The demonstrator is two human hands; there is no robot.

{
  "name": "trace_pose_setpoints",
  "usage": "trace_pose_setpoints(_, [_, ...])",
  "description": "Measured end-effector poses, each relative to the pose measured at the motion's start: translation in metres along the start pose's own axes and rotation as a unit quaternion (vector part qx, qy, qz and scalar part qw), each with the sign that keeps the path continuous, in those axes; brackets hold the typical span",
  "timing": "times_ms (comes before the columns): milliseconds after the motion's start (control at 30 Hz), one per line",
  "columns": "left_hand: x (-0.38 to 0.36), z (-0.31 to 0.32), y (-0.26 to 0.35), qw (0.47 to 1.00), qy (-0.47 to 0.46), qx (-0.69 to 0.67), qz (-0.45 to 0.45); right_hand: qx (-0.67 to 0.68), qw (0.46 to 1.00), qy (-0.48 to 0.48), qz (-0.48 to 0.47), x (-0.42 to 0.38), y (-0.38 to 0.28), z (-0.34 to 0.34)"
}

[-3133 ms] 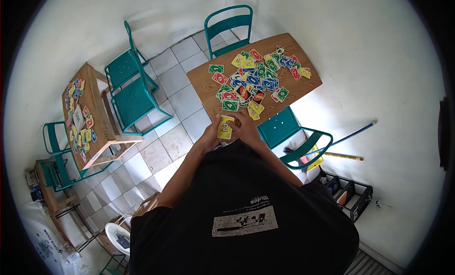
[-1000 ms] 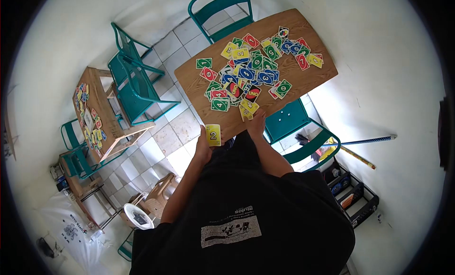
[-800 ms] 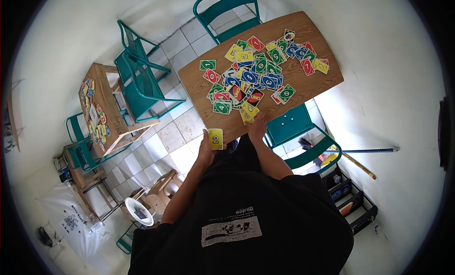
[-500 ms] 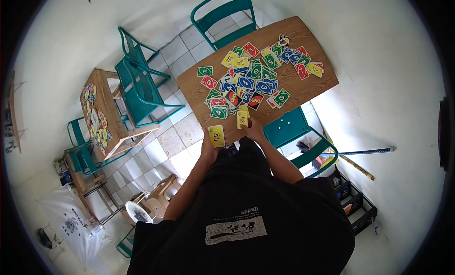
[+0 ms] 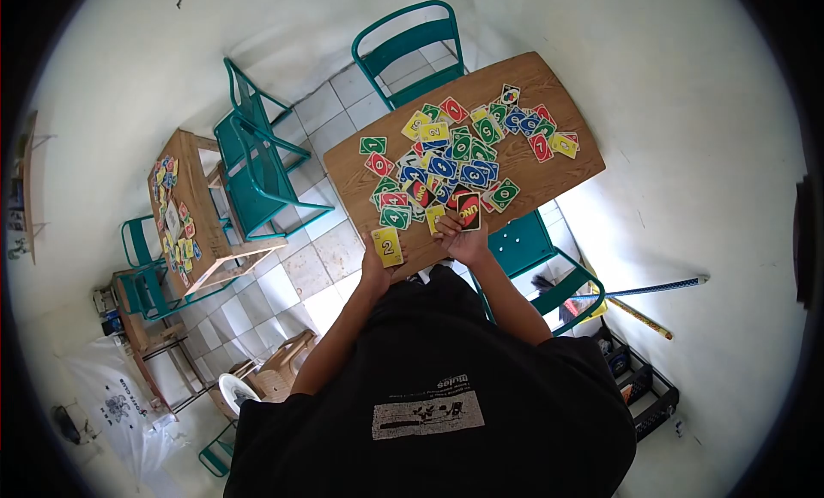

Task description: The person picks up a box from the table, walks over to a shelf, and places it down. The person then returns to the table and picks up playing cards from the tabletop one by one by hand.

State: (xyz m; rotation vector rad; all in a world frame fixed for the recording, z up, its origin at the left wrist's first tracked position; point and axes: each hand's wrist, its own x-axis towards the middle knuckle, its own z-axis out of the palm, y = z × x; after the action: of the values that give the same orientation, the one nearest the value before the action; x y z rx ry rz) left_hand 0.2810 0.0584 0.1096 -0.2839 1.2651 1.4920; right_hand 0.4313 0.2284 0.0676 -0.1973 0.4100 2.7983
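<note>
My left hand (image 5: 374, 270) grips a yellow number 2 UNO card (image 5: 388, 247), face up, at the near edge of the wooden table (image 5: 549, 167). Beside it, my right hand (image 5: 466, 244) is closed on an UNO card (image 5: 468, 211) with its black back and red oval showing. The fingers of that hand also overlap a yellow card (image 5: 434, 217), whose lower part they hide. Just beyond both hands spreads a loose pile of UNO cards in several colours, including a green 4 (image 5: 395, 216) and a blue 3 (image 5: 474, 175).
A green metal chair (image 5: 412, 43) stands at the far side, and another (image 5: 562, 283) is close on my right. To the left, a second wooden table (image 5: 202, 202) bears more cards. A black crate (image 5: 657, 399) and broom handles (image 5: 652, 288) are at the right wall.
My right hand has turned over, so the card in it now shows its black back instead of a yellow face. My left hand keeps its yellow 2, tilted slightly.
</note>
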Motion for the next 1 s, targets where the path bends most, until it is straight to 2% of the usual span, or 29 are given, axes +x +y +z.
trace_pose_setpoints(167, [0.01,-0.004,0.003,1.0,0.001,-0.021,0.014,-0.034,0.999,-0.036,0.015,0.013,0.006,0.029])
trace_pose_setpoints(267, [0.015,-0.003,0.007,0.999,-0.016,-0.033,0.023,-0.042,0.999,-0.003,0.011,0.021,0.009,0.039])
trace_pose_setpoints(300, [0.016,-0.003,0.009,0.999,-0.02,-0.035,0.025,-0.089,0.996,0.012,-0.016,0.025,0.012,0.042])
trace_pose_setpoints(400, [0.02,-0.007,0.018,0.999,-0.031,-0.035,0.025,-0.303,0.935,0.178,-0.059,0.024,0.033,0.095])
trace_pose_setpoints(500, [0.024,-0.003,0.036,0.998,-0.06,-0.027,0.022,-0.366,0.917,0.131,-0.086,0.018,0.049,0.108])
trace_pose_setpoints(600, [0.02,-0.002,0.056,0.995,-0.096,-0.024,0.012,-0.507,0.845,0.145,-0.09,0.018,0.058,0.101])
trace_pose_setpoints(733, [0.015,0.001,0.081,0.992,-0.128,-0.005,-0.001,-0.555,0.8,0.172,-0.15,0.019,0.083,0.107])
trace_pose_setpoints(833, [0.023,-0.005,0.09,0.988,-0.155,-0.004,-0.012,-0.378,0.884,0.194,-0.195,0.031,0.091,0.076])
trace_pose_setpoints(933, [0.027,-0.01,0.096,0.983,-0.182,0.008,-0.021,-0.269,0.953,0.018,-0.139,0.022,0.099,0.072])
trace_pose_setpoints(1000, [0.028,-0.009,0.102,0.979,-0.202,0.021,-0.027,-0.223,0.964,0.023,-0.146,0.021,0.114,0.078])
